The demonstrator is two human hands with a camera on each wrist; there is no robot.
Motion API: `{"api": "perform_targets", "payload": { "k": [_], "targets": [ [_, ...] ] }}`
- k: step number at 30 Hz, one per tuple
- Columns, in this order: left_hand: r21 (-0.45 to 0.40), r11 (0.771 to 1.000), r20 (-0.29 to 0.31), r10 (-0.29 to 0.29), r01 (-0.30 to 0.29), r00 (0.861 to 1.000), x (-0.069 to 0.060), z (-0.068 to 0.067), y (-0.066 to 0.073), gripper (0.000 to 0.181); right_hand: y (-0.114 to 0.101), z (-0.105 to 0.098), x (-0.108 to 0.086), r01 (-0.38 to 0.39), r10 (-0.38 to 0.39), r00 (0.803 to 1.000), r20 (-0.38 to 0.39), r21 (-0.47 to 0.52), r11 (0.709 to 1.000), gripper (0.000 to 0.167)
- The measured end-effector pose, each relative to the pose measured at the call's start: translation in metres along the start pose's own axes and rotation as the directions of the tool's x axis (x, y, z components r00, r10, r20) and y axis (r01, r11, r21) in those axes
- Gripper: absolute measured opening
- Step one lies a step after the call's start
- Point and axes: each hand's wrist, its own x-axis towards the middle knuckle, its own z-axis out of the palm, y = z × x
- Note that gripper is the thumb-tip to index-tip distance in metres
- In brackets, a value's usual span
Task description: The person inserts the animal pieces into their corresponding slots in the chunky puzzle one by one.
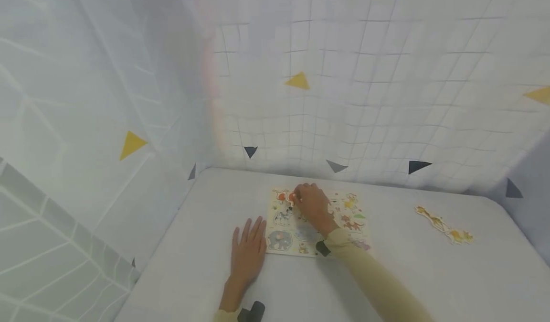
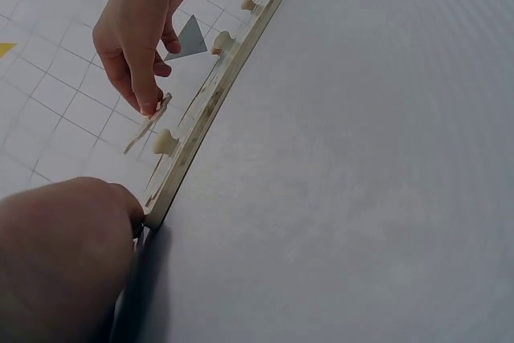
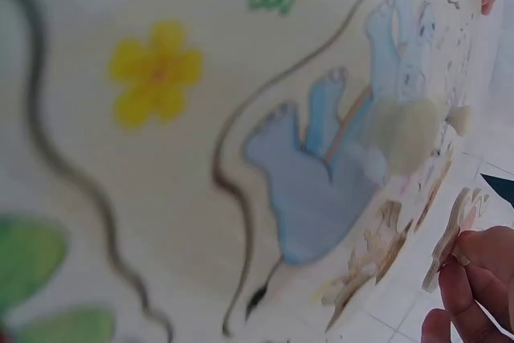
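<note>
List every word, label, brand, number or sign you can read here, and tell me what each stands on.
None: no word, label, brand or number can be read in any view.
Puzzle board: animal and plant pictures, no legible lettering; details too small in the head view.
Held puzzle piece: nothing legible.
Backdrop: lines and triangles, no readable writing.
Dark wrist bands: too small to read any marking.
</note>
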Motion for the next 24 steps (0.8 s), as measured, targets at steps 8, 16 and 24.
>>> {"api": "perform_targets", "payload": {
  "k": [8,16,24],
  "targets": [
    [0.003,1.000,0.005,-0.001,0.001,1.000,-0.001,-0.001,0.007,0.052,0.002,0.010,0.001,0.050,-0.047,0.995,-0.092,0.032,0.998,0.011],
    [0.033,0.999,0.000,0.006,-0.006,1.000,-0.002,-0.001,0.010,0.052,0.000,0.013,0.008,0.050,-0.050,0.997,-0.065,0.003,0.999,0.010],
    [0.030,0.999,-0.026,0.018,-0.017,0.999,-0.002,-0.004,0.011,0.051,-0.005,0.018,0.017,0.096,-0.092,0.989,-0.115,0.028,0.995,0.010]
  ]
}}
